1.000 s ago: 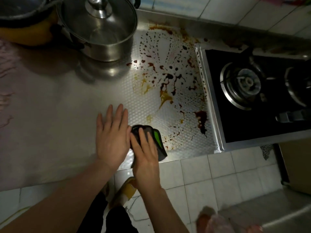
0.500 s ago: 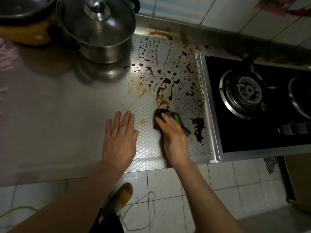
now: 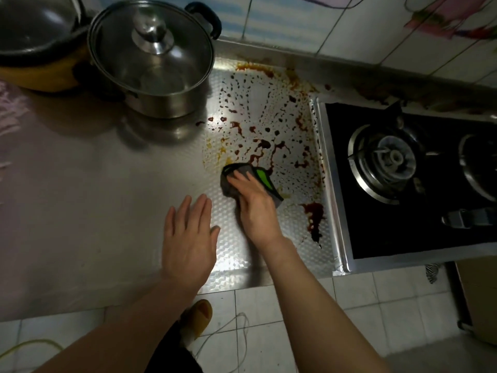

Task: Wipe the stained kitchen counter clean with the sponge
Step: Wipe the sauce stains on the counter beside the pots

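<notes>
The steel counter point(image 3: 88, 200) carries brown and yellow sauce stains point(image 3: 263, 135) spread between the pot and the stove, with a dark blot point(image 3: 314, 216) near the stove edge. My right hand point(image 3: 258, 208) presses a dark grey sponge with a green stripe point(image 3: 262, 176) flat on the counter at the lower edge of the stains; its fingers lie over the sponge's top. Flat on the counter, just left of the sponge, rests my left hand point(image 3: 189, 238), fingers straight, holding nothing.
A lidded steel pot point(image 3: 153, 60) stands at the back left of the stains, a dark pan on a yellow base point(image 3: 35, 47) beside it. A black gas stove point(image 3: 408, 173) borders the stains on the right. Tiled wall point(image 3: 295, 22) behind; counter front edge point(image 3: 228, 285) below.
My right hand has pushed the sponge from the counter's front edge up into the stains. My left hand stayed flat on the counter beside it.
</notes>
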